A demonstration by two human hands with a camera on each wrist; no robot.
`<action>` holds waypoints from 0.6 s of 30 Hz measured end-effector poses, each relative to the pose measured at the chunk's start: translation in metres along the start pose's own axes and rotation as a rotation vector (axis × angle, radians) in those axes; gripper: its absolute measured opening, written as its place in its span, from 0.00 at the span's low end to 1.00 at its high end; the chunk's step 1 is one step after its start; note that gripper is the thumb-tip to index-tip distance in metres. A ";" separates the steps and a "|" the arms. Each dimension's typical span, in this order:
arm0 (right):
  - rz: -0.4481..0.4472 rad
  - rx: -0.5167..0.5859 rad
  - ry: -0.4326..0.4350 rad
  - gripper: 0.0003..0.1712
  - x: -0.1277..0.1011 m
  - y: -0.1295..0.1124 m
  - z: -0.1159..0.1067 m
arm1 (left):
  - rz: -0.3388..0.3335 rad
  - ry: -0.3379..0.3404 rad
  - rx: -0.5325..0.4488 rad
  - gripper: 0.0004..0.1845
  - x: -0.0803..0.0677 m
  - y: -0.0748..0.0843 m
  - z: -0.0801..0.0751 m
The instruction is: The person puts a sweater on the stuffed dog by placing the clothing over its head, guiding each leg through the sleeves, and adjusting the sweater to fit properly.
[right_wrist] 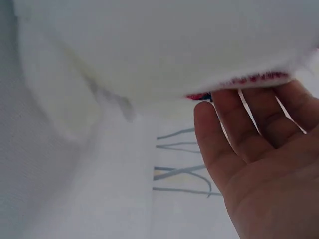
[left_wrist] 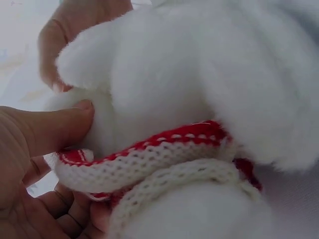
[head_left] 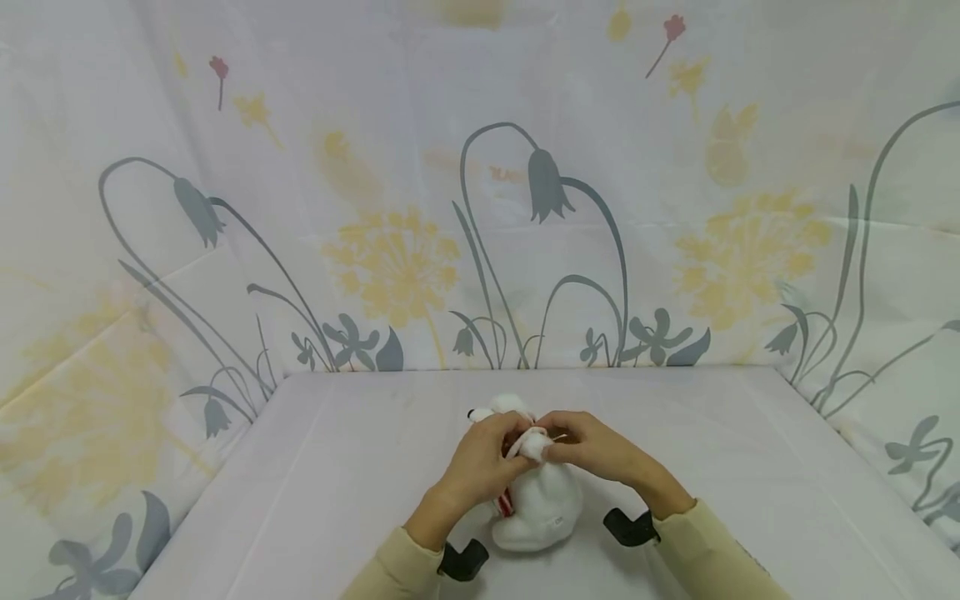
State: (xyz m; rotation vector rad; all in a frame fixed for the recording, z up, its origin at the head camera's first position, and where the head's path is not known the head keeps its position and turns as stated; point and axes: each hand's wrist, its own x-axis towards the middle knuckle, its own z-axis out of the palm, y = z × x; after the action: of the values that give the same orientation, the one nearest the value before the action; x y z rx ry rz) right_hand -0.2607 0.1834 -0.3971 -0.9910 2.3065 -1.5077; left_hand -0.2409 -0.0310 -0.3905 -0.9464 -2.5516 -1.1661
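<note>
Both hands (head_left: 525, 454) pinch the plush toy (head_left: 536, 500), seemingly at its half-hidden scarf (left_wrist: 149, 159)

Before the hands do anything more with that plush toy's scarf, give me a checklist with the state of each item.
1. Plush toy rests on the table: ok.
2. Left hand holds the toy at the scarf: ok, thumb pressed into the fur above the knit band.
3. Right hand on the toy: ok in the head view; which part it pinches, cannot tell.
4. Scarf wrapped round the neck: ok, red and cream knit sits under the head.
5. Scarf ends or knot in sight: cannot tell, hidden by fur and fingers.
6. Right wrist view usable: not ok, fur fills most of it.
</note>
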 end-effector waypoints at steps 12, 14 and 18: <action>-0.036 -0.160 0.098 0.02 0.003 -0.001 0.009 | -0.046 -0.037 0.104 0.33 0.000 0.002 -0.001; -0.050 -0.199 0.145 0.05 0.004 -0.003 0.012 | -0.036 -0.043 0.124 0.29 0.000 0.002 -0.001; -0.102 -0.252 0.214 0.11 0.004 -0.005 0.017 | -0.018 -0.046 0.162 0.17 0.000 0.000 -0.001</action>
State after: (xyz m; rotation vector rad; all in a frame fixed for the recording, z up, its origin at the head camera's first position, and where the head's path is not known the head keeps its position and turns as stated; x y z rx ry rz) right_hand -0.2527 0.1672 -0.4004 -1.0689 2.6880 -1.4493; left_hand -0.2409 -0.0318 -0.3899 -0.9234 -2.6480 -0.9353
